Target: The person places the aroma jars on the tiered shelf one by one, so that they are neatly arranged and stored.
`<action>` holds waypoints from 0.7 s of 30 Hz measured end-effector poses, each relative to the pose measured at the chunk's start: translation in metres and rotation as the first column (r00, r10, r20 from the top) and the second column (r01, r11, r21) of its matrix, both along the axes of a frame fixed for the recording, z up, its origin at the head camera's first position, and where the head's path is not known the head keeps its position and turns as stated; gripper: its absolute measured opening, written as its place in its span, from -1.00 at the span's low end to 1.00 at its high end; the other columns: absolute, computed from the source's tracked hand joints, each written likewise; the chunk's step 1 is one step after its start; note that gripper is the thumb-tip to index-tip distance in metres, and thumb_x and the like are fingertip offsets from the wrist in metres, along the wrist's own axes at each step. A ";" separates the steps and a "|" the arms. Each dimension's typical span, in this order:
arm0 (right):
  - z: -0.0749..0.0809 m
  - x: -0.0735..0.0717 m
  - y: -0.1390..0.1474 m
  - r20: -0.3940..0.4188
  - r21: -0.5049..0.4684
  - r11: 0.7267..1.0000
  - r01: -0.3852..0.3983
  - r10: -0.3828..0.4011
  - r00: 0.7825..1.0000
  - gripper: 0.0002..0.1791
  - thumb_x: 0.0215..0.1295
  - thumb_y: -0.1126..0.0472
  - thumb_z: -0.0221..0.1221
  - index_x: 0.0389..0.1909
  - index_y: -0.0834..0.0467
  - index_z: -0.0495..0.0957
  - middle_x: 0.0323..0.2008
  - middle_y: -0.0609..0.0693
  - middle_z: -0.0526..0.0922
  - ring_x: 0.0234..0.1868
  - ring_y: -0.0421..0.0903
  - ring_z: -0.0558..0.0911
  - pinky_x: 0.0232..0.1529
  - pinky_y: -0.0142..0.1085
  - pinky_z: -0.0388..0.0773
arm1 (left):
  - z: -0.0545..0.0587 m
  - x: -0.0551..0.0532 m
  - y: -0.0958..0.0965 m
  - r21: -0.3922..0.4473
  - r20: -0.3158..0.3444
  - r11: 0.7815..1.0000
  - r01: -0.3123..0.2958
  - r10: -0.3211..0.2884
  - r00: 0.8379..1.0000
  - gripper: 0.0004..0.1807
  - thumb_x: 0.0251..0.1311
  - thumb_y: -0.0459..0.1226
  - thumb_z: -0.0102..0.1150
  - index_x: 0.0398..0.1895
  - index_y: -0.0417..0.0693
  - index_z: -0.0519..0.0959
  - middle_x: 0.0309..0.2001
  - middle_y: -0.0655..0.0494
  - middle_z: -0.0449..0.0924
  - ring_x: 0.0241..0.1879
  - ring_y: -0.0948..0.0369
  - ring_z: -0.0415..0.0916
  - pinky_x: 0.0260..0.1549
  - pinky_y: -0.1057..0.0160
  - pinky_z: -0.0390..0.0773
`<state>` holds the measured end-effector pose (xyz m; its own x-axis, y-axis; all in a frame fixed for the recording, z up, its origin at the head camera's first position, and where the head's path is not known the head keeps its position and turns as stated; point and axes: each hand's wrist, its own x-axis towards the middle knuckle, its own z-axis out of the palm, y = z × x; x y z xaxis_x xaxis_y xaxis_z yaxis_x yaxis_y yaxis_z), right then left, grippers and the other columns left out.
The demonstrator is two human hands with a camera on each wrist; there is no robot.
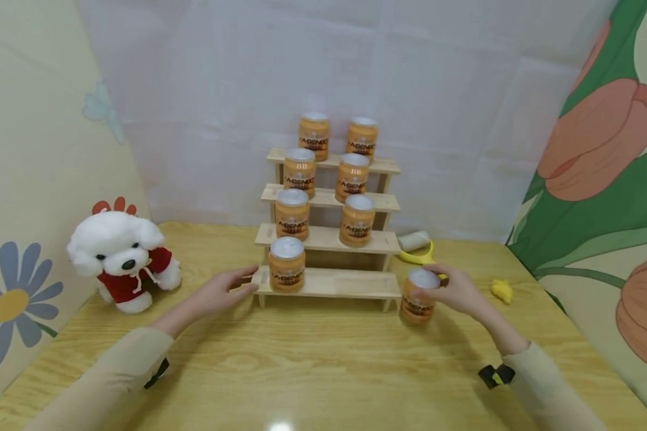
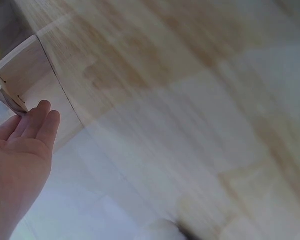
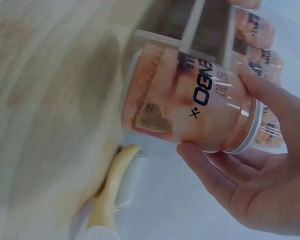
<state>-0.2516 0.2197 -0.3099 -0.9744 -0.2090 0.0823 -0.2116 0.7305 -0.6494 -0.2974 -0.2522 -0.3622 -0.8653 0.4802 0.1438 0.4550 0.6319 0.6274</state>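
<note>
A stepped wooden display rack [image 1: 329, 281] stands mid-table with orange cans on its tiers. Two cans are on each of the upper three tiers; a single can [image 1: 287, 266] stands at the left of the lowest. My left hand [image 1: 223, 292] holds the left end of the lowest board between thumb and fingers, also seen in the left wrist view. Beside the rack's right end, my right hand [image 1: 455, 293] grips another orange can [image 1: 417, 299] near its silver top. In the right wrist view, this can [image 3: 190, 100] sits between thumb and fingers. Whether its base touches the table is unclear.
A white plush dog [image 1: 121, 251] in a red top sits at the left. Behind the right hand lie a yellow-rimmed object [image 1: 416, 258] and a pale cylinder [image 1: 414, 240]. A small yellow figure [image 1: 501, 291] lies farther right. White cloth hangs behind the rack.
</note>
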 end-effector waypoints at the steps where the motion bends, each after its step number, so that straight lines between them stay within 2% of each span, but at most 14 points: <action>1: 0.004 0.003 0.000 0.015 -0.005 1.000 -0.002 0.002 1.000 -0.20 0.09 -0.03 0.33 0.25 0.36 0.33 0.04 0.35 0.52 -0.11 0.10 0.60 -0.30 -0.24 0.61 | 0.000 0.000 0.000 0.002 0.003 1.000 0.000 0.000 1.000 -0.35 0.38 -0.07 -0.04 0.34 -0.38 0.20 0.32 -0.32 0.23 0.19 -0.20 0.37 0.17 -0.14 0.37; 6: 0.023 0.010 -0.006 0.013 -0.028 1.000 -0.014 0.014 1.000 -0.18 0.08 -0.08 0.33 0.29 0.24 0.32 0.07 0.28 0.51 -0.02 0.13 0.56 -0.26 -0.23 0.61 | 0.001 -0.001 0.001 0.006 0.008 1.000 0.008 -0.008 1.000 -0.35 0.38 -0.09 -0.04 0.33 -0.41 0.19 0.31 -0.34 0.22 0.19 -0.22 0.35 0.17 -0.14 0.36; 12: 0.034 0.003 -0.027 -0.038 -0.065 0.998 -0.017 0.015 0.999 -0.20 0.04 -0.11 0.35 0.27 0.15 0.36 0.06 0.20 0.53 0.02 0.13 0.57 -0.24 -0.22 0.62 | 0.004 -0.003 0.002 -0.007 -0.014 1.000 0.011 -0.011 1.000 -0.35 0.38 -0.09 -0.03 0.33 -0.40 0.21 0.30 -0.34 0.23 0.17 -0.21 0.38 0.15 -0.14 0.38; 16: 0.033 -0.004 -0.043 -0.069 -0.120 0.992 -0.049 0.041 0.997 -0.20 0.04 -0.05 0.37 0.28 0.20 0.35 0.07 0.22 0.53 0.00 0.14 0.60 -0.22 -0.21 0.65 | 0.003 -0.004 0.003 -0.013 -0.024 1.000 0.020 -0.021 0.999 -0.35 0.38 -0.09 -0.03 0.33 -0.40 0.21 0.30 -0.33 0.24 0.17 -0.20 0.38 0.15 -0.13 0.38; 21: 0.022 -0.016 -0.063 -0.087 -0.147 0.984 -0.103 0.091 0.992 -0.17 0.05 -0.05 0.36 0.30 0.22 0.32 0.14 0.19 0.50 0.03 0.11 0.59 -0.14 -0.19 0.63 | 0.001 -0.002 0.001 -0.008 -0.032 1.000 0.024 -0.025 0.999 -0.36 0.37 -0.11 -0.02 0.32 -0.42 0.21 0.29 -0.36 0.24 0.16 -0.21 0.40 0.14 -0.14 0.39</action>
